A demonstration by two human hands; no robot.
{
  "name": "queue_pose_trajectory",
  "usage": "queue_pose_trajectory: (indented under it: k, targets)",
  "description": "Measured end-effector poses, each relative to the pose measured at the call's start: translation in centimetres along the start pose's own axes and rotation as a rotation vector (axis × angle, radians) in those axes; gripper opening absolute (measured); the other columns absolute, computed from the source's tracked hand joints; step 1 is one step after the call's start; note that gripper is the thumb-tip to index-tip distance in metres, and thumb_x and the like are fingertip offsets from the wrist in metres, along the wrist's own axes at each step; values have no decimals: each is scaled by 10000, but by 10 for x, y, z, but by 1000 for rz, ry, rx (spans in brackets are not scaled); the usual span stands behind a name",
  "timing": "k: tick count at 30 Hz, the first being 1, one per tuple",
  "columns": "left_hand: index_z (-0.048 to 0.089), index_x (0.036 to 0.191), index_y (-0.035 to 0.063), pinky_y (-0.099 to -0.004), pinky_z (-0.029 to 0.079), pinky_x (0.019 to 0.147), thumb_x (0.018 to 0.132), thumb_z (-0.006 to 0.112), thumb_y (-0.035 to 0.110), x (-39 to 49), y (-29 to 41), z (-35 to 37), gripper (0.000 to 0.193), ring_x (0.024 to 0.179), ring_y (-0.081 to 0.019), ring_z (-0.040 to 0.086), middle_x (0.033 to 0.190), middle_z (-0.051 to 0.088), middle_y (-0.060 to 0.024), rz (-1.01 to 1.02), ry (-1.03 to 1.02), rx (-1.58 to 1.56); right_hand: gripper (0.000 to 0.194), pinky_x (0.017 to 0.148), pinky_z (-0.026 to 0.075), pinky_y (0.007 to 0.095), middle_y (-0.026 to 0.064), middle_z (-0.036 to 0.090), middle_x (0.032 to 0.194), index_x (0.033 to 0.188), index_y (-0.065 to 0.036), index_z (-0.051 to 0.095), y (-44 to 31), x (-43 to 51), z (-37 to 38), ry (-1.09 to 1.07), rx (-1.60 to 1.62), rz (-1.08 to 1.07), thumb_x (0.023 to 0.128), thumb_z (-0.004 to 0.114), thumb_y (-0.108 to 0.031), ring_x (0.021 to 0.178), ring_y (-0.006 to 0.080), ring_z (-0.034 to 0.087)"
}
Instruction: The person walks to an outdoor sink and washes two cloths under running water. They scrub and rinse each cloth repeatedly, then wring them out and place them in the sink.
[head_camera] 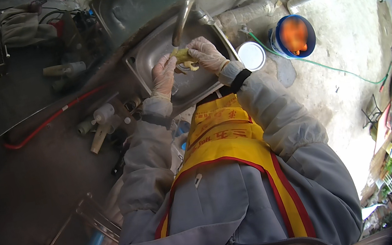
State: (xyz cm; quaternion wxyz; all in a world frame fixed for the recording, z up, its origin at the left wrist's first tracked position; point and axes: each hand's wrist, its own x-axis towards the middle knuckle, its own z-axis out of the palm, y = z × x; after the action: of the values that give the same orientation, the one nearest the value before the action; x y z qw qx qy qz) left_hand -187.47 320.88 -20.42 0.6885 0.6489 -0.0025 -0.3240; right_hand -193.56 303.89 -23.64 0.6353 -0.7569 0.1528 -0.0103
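Note:
Both my hands wear thin translucent gloves and are over a stainless steel sink [146, 58]. My left hand [164, 75] pinches the left end of a soft yellow-green item [181, 55], whose kind I cannot tell. My right hand [207, 54] grips its right end. Pale ragged pieces hang from its underside, above the basin floor. The curved metal faucet [182, 19] ends just above the item; whether water runs is not clear.
Right of the sink stand a round white lid or container [251, 56] and a blue bucket [274, 41] with orange contents. A green hose [331, 68] crosses the concrete floor. A red hose [48, 122] and white plastic fittings [103, 114] lie left.

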Motion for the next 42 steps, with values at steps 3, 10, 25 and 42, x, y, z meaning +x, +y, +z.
queue_pose_trajectory:
  k: [3, 10, 25, 42]
  targets:
    - [563, 1164, -54, -219, 451, 829, 936, 575, 157, 2, 2, 2, 310, 926, -81, 564, 1055, 628, -49, 68, 56, -30, 143, 778, 458, 238, 17, 583, 902, 1030, -45, 583, -8, 0, -3, -43, 273, 2, 952, 505, -137, 834, 105, 534]
    - [562, 1133, -35, -232, 440, 839, 954, 552, 183, -2, 16, 1, 283, 924, -83, 549, 1025, 611, -31, 175, 148, 66, 191, 736, 443, 212, -27, 575, 912, 1064, -54, 576, -34, -4, -3, -170, 473, 154, 961, 556, -213, 809, 76, 516]
    - [438, 1339, 57, -352, 460, 932, 968, 508, 320, 8, 24, -58, 460, 1107, -218, 542, 1266, 529, -97, 41, 512, 173, 146, 770, 445, 282, 47, 597, 1053, 865, -8, 611, -5, 4, -27, -539, 236, 442, 756, 671, -86, 921, 145, 545]
    - [572, 1170, 46, -256, 426, 907, 955, 555, 206, 17, 31, -50, 269, 1002, -86, 542, 1096, 595, 5, 83, 47, -144, 388, 849, 464, 362, 168, 647, 1028, 1113, -68, 616, -12, 17, 10, -462, -227, 120, 764, 675, -228, 986, 322, 604]
